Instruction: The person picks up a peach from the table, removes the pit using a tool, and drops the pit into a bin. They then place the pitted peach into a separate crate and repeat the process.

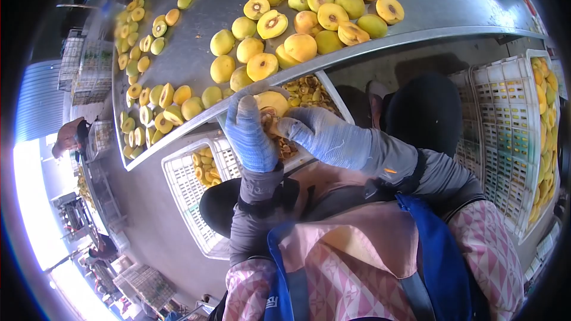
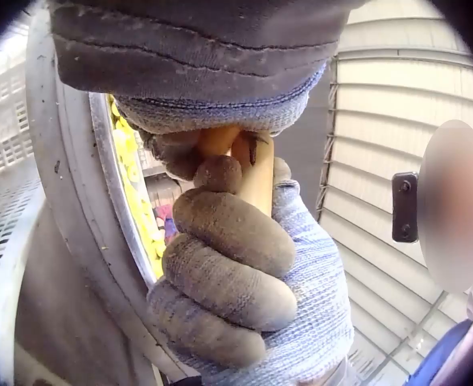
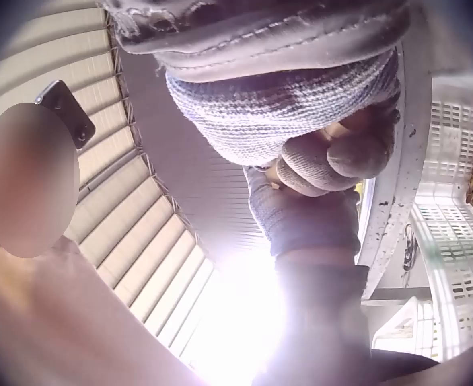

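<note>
Both hands wear blue-and-grey knit gloves. In the head view, the left hand grips a yellow fruit half with a brown centre, just off the metal table's near edge. The right hand meets it from the other side, thumb at the fruit's brown part. The left wrist view shows the right hand with fingers curled round a smooth pale-yellow piece; whether this is fruit or a handle, I cannot tell. Above it is the left hand. In the right wrist view, the right hand covers most of the held fruit.
Many cut and whole yellow fruits lie on the metal table. Beneath its edge is a tray of brown-yellow scraps. White crates of fruit stand below left and at right. People and crates appear farther left.
</note>
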Motion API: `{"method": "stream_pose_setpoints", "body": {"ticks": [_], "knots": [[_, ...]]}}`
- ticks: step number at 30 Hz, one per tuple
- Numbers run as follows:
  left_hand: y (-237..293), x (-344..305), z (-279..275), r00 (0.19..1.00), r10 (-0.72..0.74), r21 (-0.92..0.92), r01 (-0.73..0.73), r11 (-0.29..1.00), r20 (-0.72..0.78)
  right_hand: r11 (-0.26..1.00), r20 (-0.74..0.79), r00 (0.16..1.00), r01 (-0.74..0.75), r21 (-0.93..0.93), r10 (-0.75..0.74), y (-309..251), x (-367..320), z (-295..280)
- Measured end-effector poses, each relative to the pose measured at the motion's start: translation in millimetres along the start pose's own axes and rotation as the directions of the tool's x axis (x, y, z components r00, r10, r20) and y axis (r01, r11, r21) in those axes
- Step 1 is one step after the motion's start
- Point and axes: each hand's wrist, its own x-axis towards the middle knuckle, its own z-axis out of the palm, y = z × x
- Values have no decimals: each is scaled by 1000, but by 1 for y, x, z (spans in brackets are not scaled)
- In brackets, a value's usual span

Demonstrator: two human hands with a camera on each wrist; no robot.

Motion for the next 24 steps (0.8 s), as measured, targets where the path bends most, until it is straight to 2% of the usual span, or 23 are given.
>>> {"method": "stream_pose_setpoints", "body": {"ticks": [2, 4, 5, 6, 7, 8, 9, 10, 11, 12, 13, 14, 15, 16, 17, 18, 19, 20, 21, 22, 23, 24], "knots": [[-3, 0, -6, 1000, -25, -5, 25, 1000, 3, 999, -27, 999, 35, -28, -35, 4, 1, 4], [-7, 0, -10, 999, -49, -10, 49, 999, 1, 979, -44, 994, 102, 177, -95, 6, 2, 7], [-8, 2, -10, 992, -121, -228, 108, 968, -41, 979, -37, 994, 105, 176, -100, 4, 1, 3], [-10, 1, -10, 978, -198, -437, 150, 887, -66, 931, 93, 994, -94, 352, 65, 1, -1, -6], [-19, -2, -15, 979, -191, -436, 140, 889, -74, 821, 251, 947, -303, 484, 202, -3, -3, -11], [-33, -3, -22, 983, 77, -91, -93, 991, -165, 863, 221, 940, -329, 384, 260, -13, -4, -11], [-39, -4, -26, 924, 351, 276, -301, 913, -153, 867, 227, 941, -322, 380, 250, -13, -4, -10], [-6, 1, -36, 966, -242, -434, 179, 883, -94, 931, 164, 975, -196, 308, 151, -9, -5, -8], [2, 0, -47, 957, -182, -273, 117, 955, -226, 973, 107, 993, -64, 220, 41, -5, -5, -7], [14, -4, -65, 976, -124, -188, 90, 978, -176, 996, 63, 996, 59, 61, -63, 2, -3, -7], [28, -10, -88, 990, -74, -100, 62, 993, -121, 996, 64, 996, 66, 62, -70, -2, -5, -8], [41, -14, -108, 983, -54, 73, 68, 995, -173, 974, 40, 997, 78, -213, -71, -9, -10, -11], [54, -17, -131, 974, -28, 243, 84, 966, -223, 880, 16, 997, 74, -470, -75, -14, -13, -12], [57, -14, -169, 980, 7, 476, 91, 875, -200, 882, 18, 997, 75, -465, -75, -14, -14, -12], [57, -11, -205, 985, 34, 679, 91, 728, -169, 817, 13, 995, 91, -570, -101, -14, -15, -11], [63, -12, -225, 985, 30, 682, 96, 725, -171, 738, 11, 992, 102, -667, -127, -13, -16, -11], [69, -12, -242, 968, -107, 893, 249, 375, -226, 740, 13, 992, 102, -665, -125, -12, -16, -9], [74, -12, -244, 923, -206, 946, 321, -51, -324, 695, -3, 989, 101, -712, -147, -10, -15, -7], [76, -10, -243, 924, -204, 946, 322, -50, -325, 646, -17, 985, 99, -757, -171, -8, -14, -6], [80, -5, -229, 977, -90, 981, 191, -36, -193, 644, -16, 985, 100, -758, -172, -8, -12, -6], [78, -1, -216, 998, 23, 998, 57, -36, -56, 620, 0, 983, 115, -776, -182, -6, -11, -6], [67, 6, -207, 997, 74, 931, -16, 364, -12, 596, 18, 983, 127, -793, -184, -4, -11, -5]]}}
